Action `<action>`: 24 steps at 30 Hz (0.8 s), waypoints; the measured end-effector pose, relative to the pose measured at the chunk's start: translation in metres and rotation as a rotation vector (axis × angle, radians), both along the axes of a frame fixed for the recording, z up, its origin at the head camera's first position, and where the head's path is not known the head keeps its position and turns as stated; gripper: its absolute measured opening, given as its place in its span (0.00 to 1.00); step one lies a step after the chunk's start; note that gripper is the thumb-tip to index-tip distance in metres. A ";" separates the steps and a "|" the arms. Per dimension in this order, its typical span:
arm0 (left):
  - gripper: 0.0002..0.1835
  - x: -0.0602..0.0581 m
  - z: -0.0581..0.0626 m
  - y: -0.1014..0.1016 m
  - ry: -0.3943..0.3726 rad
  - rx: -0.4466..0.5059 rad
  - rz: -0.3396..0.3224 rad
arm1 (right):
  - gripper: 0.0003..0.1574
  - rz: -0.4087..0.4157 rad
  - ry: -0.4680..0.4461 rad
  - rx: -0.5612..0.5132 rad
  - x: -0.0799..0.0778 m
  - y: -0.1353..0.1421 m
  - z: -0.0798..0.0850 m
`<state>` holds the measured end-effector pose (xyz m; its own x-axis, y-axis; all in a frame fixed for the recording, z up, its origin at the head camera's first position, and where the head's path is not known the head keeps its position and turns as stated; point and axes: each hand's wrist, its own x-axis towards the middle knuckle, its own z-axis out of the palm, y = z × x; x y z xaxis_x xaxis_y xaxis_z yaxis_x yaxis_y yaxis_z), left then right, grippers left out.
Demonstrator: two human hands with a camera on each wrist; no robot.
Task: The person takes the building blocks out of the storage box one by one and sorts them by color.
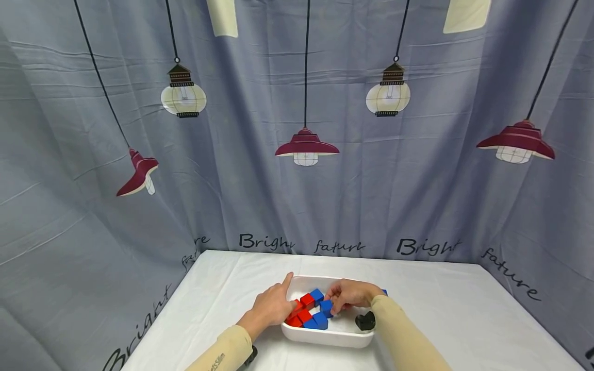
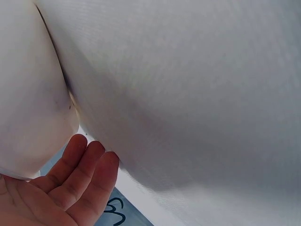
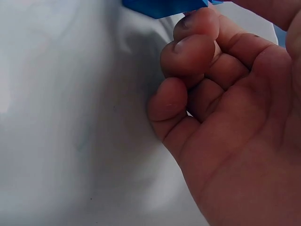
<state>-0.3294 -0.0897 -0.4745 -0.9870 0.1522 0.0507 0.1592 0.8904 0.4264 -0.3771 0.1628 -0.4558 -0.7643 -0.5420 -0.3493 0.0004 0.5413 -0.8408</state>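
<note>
A white plastic bin (image 1: 325,337) holds several red cubes (image 1: 303,315) at its left and several blue cubes (image 1: 320,319) beside them. My left hand (image 1: 271,306) straddles the bin's left wall: thumb inside over the red cubes, index finger stretched along the rim. Its other fingers (image 2: 96,188) lie along the outside in the left wrist view. Inside the bin, my right hand (image 1: 350,294) pinches a blue cube (image 1: 326,308) between thumb and fingers. Only the underside of that blue cube (image 3: 162,7) shows at the top of the right wrist view; the remaining fingers curl below it.
A white-covered table (image 1: 232,288) carries the bin. Behind it hangs a grey-blue curtain (image 1: 260,196) with printed lamps and lettering. A blue piece (image 1: 384,292) peeks out past my right wrist, mostly hidden. A black wrist camera (image 1: 365,321) overlaps the bin's right end.
</note>
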 end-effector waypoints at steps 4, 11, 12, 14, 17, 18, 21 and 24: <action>0.42 -0.003 0.002 0.003 0.013 0.010 -0.013 | 0.18 -0.022 0.025 0.013 -0.002 0.003 0.003; 0.42 0.000 -0.001 -0.001 0.010 -0.004 0.000 | 0.17 0.023 0.050 0.012 -0.003 0.001 -0.002; 0.42 0.000 -0.002 -0.002 0.011 -0.004 0.000 | 0.17 0.023 0.055 0.012 -0.003 0.001 -0.002; 0.42 0.000 -0.001 -0.002 0.011 0.004 -0.002 | 0.16 0.013 0.070 0.015 -0.003 0.001 -0.002; 0.42 -0.001 -0.001 -0.001 0.005 0.006 -0.006 | 0.15 -0.003 0.080 0.027 -0.003 0.002 0.000; 0.42 -0.001 -0.001 0.000 0.004 0.005 -0.005 | 0.15 -0.004 0.081 0.030 -0.003 0.003 0.000; 0.42 -0.001 -0.001 0.001 -0.003 0.002 0.001 | 0.14 0.008 0.080 0.038 -0.003 0.004 0.003; 0.42 -0.001 0.000 0.001 -0.007 0.002 0.007 | 0.14 0.021 0.090 0.044 -0.003 0.004 0.006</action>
